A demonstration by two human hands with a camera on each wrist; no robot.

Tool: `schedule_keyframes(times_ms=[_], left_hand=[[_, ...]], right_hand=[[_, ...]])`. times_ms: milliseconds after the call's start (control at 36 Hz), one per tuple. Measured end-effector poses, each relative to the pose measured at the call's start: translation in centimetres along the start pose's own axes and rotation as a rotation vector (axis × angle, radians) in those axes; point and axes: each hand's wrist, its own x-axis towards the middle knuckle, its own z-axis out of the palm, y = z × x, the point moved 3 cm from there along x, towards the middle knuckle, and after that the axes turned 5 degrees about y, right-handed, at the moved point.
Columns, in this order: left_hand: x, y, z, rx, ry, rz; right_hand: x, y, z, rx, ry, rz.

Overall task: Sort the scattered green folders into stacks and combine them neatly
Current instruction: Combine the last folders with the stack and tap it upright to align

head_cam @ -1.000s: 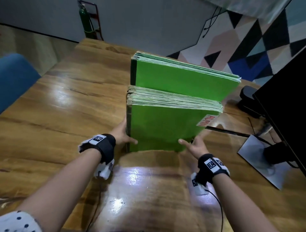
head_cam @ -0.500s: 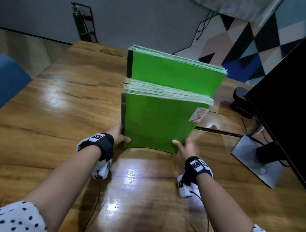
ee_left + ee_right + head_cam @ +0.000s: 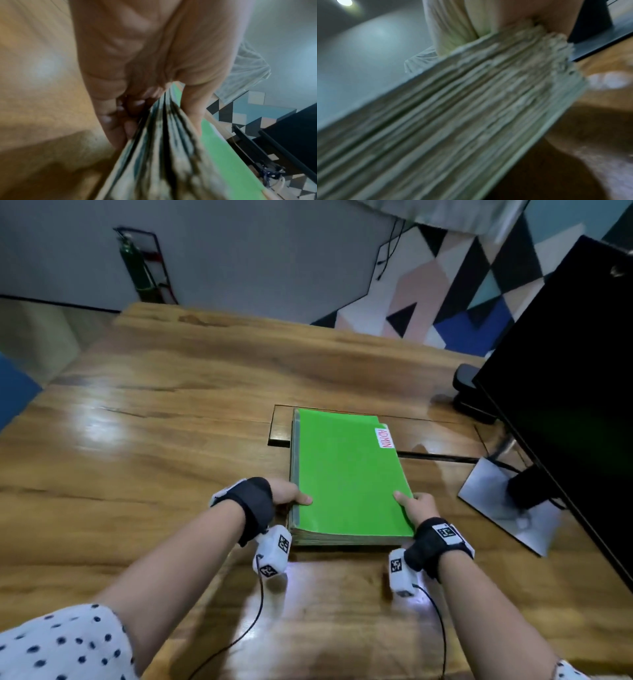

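One thick stack of green folders [image 3: 346,477] lies flat on the wooden table [image 3: 154,440], a white ADMIN label at its far right corner. My left hand [image 3: 291,496] grips the stack's near left edge, thumb on the top cover and fingers curled under [image 3: 120,115]. My right hand [image 3: 416,505] grips the near right edge, thumb on top. The wrist views show the stack's layered page edges [image 3: 471,108] close up and blurred. The right hand's fingers under the stack are hidden.
A black monitor [image 3: 565,378] on a grey base plate [image 3: 507,505] stands just right of the stack. A dark object [image 3: 469,392] sits behind it. A slot in the tabletop [image 3: 281,426] runs under the stack's far end. Bare table extends to the left.
The folders stood upright on their edge in two staggered bundles; now they lie flat as one stack. Both hands came down with them, still on the near corners.
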Motion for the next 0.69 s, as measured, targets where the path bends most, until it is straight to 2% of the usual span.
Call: schedule_keyframes(times_ms=[83,278,694], left_hand=[[0.0,0.5,1.4,0.018,-0.019,-0.010],[1.2,1.7,3.7,-0.028,0.034,-0.005],[3.0,0.8,5.0,-0.080,0.144,0.041]], right_hand=[[0.2,0.5,-0.7,-0.036,0.018,0.018],[2.0,0.5,-1.9,-0.103,0.055,0.074],[3.7,1.7,-1.0,-0.247,0.029,0.091]])
